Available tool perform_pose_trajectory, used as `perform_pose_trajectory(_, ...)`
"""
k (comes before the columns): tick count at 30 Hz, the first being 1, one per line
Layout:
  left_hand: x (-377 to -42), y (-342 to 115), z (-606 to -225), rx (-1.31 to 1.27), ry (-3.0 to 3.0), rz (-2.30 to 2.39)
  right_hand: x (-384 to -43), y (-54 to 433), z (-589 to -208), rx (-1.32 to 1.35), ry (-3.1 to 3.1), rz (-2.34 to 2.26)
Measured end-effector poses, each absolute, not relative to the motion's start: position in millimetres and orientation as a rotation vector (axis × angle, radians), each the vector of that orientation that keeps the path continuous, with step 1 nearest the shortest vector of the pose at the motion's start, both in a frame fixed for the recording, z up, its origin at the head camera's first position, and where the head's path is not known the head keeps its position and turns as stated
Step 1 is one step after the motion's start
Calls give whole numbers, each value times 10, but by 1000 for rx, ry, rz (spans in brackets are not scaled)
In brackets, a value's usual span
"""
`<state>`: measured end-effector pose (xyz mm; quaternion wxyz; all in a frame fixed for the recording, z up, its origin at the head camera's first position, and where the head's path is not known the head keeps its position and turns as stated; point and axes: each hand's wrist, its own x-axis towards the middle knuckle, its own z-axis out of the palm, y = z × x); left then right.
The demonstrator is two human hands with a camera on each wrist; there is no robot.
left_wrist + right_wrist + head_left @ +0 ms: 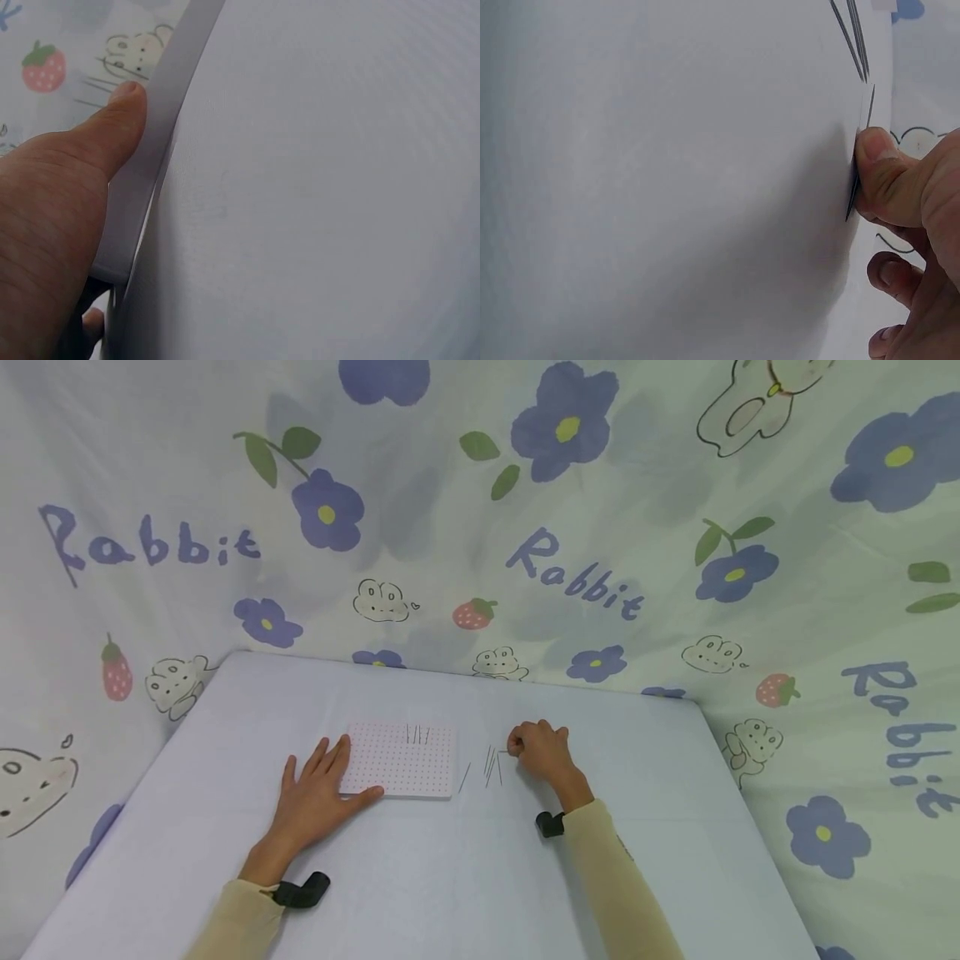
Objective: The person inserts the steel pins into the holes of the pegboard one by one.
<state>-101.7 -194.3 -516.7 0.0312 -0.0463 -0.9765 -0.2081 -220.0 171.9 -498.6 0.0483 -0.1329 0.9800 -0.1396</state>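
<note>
A white board (pixel 375 764) with a grid of small dots lies on the table. Several thin dark needles (pixel 416 735) are at its upper right part; whether they stand or lie there I cannot tell. My left hand (pixel 311 797) rests with spread, straight fingers at the board's left side, its thumb (pixel 124 116) along the near edge. To the right of the board, my right hand (pixel 543 750) pinches a thin needle (pixel 850 204) between thumb and finger, low over the table. Loose needles (pixel 492 766) lie just left of that hand.
One single needle (pixel 465 777) lies between the board and the loose group. The white-covered table (pixel 420 877) ends at a patterned curtain (pixel 435 543) at the back and sides. Each wrist wears a black camera mount (pixel 302 891).
</note>
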Motion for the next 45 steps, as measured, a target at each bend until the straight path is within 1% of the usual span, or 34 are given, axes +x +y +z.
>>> perform_pose_trajectory(7, -1010, -1941, -5162, -135, -3013, -645, -2182, 1684, -4969, -420, 2965, -416)
perform_pose_trajectory(12, -1018, -1937, -5163, -145, -3005, -646, -2164, 1603, -4897, -481, 2955, -420)
perform_pose_trajectory(31, -1040, -1955, -5135, -144, -3028, -633, -2106, 1069, -4524, -652, 2931, -649)
perform_pose_trajectory(38, -1025, -1951, -5155, -138, -3029, -634, -2047, 928, -4480, -690, 2886, -769)
perform_pose_trajectory(45, -1017, -1947, -5151, -136, -3028, -639, -2025, 849, -4528, -683, 2860, -798)
